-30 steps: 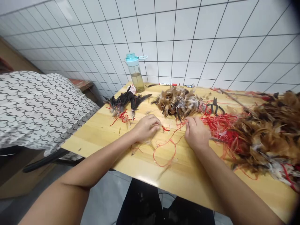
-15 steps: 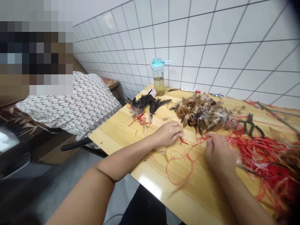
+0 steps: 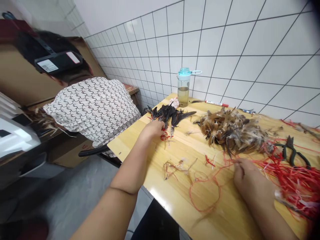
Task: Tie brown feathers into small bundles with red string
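My left hand (image 3: 154, 129) reaches to the front edge of a bundle of dark feathers (image 3: 167, 113) tied with red string. Its fingers curl down over the string ends, and what they grip is hidden. At the right, my right hand (image 3: 252, 181) pinches a red string (image 3: 226, 164) between thumb and forefinger. That string runs left into a loose loop on the table. Beyond my right hand lies a heap of brown and grey feathers (image 3: 230, 128). A tangle of red strings (image 3: 295, 176) spreads out to its right.
Black-handled pliers (image 3: 291, 151) lie beside the tangle. Feather scraps (image 3: 178, 166) are scattered on the wooden table (image 3: 160, 186). Against the tiled wall stand a water bottle (image 3: 183, 88) and a red-capped marker (image 3: 216, 103). A person in a patterned shirt (image 3: 95, 106) sits at the left.
My left hand has moved left and away from me, from the table's middle to the dark feathers. My right hand keeps its pinch on the string. The camera view has turned left.
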### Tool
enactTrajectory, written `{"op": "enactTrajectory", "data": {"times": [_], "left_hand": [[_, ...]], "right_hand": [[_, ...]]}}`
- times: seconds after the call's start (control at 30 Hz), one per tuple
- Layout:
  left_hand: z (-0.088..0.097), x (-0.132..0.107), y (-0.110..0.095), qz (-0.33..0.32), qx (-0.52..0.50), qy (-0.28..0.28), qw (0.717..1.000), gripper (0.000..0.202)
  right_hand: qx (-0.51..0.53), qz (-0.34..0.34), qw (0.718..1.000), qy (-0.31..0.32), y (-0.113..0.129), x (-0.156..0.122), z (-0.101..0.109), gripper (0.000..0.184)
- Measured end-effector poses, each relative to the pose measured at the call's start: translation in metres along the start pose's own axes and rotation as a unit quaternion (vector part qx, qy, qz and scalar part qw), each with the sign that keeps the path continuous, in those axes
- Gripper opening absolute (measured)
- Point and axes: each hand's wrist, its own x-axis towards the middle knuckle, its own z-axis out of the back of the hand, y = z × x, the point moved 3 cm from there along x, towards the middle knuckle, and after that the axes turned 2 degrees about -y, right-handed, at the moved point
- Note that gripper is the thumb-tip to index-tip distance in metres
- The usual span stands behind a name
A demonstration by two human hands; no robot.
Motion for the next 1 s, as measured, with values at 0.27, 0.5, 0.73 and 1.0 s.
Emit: {"op": "enactTrajectory", "data": {"times": [0.27,0.5,0.73,1.0], "left_hand": [[0.004,-0.012,-0.02,-0.076,-0.038,0.103,0.991,0.012],[0.005,-0.017,-0.056,-0.176,-0.221,0.025,0.959,0.019],[-0.021,-0.004,-0.082,-0.128,-0.134,-0.164,0.969,0.014],[-0.037,0.009,-0.096,-0.131,-0.081,-0.121,0.981,0.014]], "right_hand": [[-0.08,0.028,0.995,0.042,0.013,-0.007,0.004,0.034],[-0.083,0.081,0.993,0.021,0.017,-0.013,0.001,0.027],[-0.059,0.095,0.992,0.051,0.015,-0.01,-0.001,0.028],[-0.049,0.095,0.992,0.06,0.018,-0.01,0.001,0.025]]}}
